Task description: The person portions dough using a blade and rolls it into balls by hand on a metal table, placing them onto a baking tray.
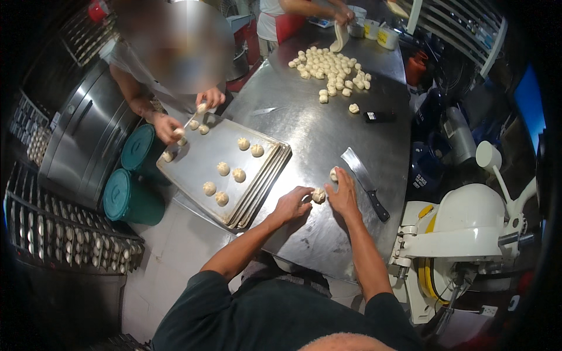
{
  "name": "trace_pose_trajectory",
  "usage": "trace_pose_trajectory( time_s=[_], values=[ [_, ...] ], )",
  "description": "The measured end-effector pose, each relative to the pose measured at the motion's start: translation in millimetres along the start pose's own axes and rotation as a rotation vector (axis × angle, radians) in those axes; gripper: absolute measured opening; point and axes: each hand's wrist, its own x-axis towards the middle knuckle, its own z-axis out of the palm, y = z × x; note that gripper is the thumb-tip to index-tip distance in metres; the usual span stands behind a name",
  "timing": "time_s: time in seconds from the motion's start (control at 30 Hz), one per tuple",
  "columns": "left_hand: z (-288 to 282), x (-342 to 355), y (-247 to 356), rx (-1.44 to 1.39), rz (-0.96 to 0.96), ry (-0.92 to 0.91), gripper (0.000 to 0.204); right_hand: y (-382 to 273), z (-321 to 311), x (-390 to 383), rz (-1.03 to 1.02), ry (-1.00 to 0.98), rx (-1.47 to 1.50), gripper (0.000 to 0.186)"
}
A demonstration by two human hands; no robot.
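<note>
On the steel table point(270, 120), a scored dough ball point(318, 196) sits between my two hands. My left hand point(293, 203) has its thumb and bent fingers against the near-left side of this ball. A second, smoother dough ball point(333, 174) is partly hidden beside the fingers of my right hand point(344, 196), which curl around it; the right thumb points toward the scored ball. To the right of that hand lies a large knife point(367, 182), blade pointing away from me. Several scored dough balls point(239, 175) rest on the top tray point(196, 169) of a stack at the left.
A co-worker's hands point(170, 128) hold dough over the tray's far corner. Beyond, many dough pieces point(331, 67) are heaped near another person's hands point(342, 14). A black object point(379, 117) lies by the right edge. A white mixer point(462, 225) stands right; green bins point(133, 197) stand left.
</note>
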Motion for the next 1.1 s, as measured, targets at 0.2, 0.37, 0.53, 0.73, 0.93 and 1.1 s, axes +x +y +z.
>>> trace_pose_trajectory(
  time_s=[0.2, 0.37, 0.53, 0.73, 0.93, 1.1],
  values=[
    [-0.3, -28.6, -14.1, -0.033, 0.141, 0.246, 0.059, -25.8, 39.7, -44.4, 0.012, -0.151, -0.009, 0.039],
    [7.8, -50.5, -22.4, -0.146, 0.049, 0.365, 0.062, -42.0, 16.7, -35.2, 0.166, 0.153, 0.072, 0.038],
    [-1.1, -63.8, -6.5, -0.359, 0.245, 0.145, 0.067, -61.7, 29.0, -72.4, 0.283, -0.106, 0.143, 0.042],
    [-24.1, -95.8, -22.0, -0.243, 0.228, -0.169, 0.069, -27.5, -3.3, -160.3, 0.686, -0.080, 0.226, 0.043],
    [-11.4, -82.9, -1.6, -0.352, 0.285, -0.149, 0.075, -92.6, 29.5, -130.7, 0.393, -0.152, 0.296, 0.033],
    [-42.6, -102.0, -2.1, -0.273, 0.241, -0.187, 0.075, -64.0, -5.7, -138.2, 0.656, -0.162, 0.506, 0.019]
  ],
)
